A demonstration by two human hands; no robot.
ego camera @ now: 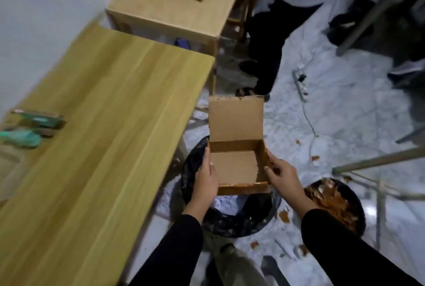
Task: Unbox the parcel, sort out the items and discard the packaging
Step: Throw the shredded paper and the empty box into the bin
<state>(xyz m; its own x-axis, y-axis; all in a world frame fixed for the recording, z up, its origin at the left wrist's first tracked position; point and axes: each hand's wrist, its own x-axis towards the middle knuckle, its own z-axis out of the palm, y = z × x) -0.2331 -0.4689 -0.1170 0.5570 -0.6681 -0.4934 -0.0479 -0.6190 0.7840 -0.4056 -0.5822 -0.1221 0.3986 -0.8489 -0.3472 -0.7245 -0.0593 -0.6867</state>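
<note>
Head view, looking down past the edge of a long wooden table (96,124) to a marbled floor. An opened cardboard box (236,166), its lid flap standing up on the far side and its interior showing nothing but bare card, is held level between both hands. The left hand (207,177) clasps the left wall, fingers laid along the outside and thumb at the rim; the right hand (282,175) closes on the right wall near the front corner, its fingertips curled over the rim. Both grips are thus closed on the box, one to each side, so neither hand is nearer than the other. The relation that governs the coming move is vertical: the box hangs directly above a round bin lined with a black bag (230,216), whose mouth shows below and around the box's near edge, with pale crumpled material visible inside. The box's longer span, counting the raised flap, runs away from the person, and appears roughly as wide as the bin's opening. Judged from this, the unpacking is done and the discarding step is in hand. A second bin (338,203) holding brown scraps stands just to the right. Greenish items (30,129), blurred, lie on the table's left end, well apart from the box.
</note>
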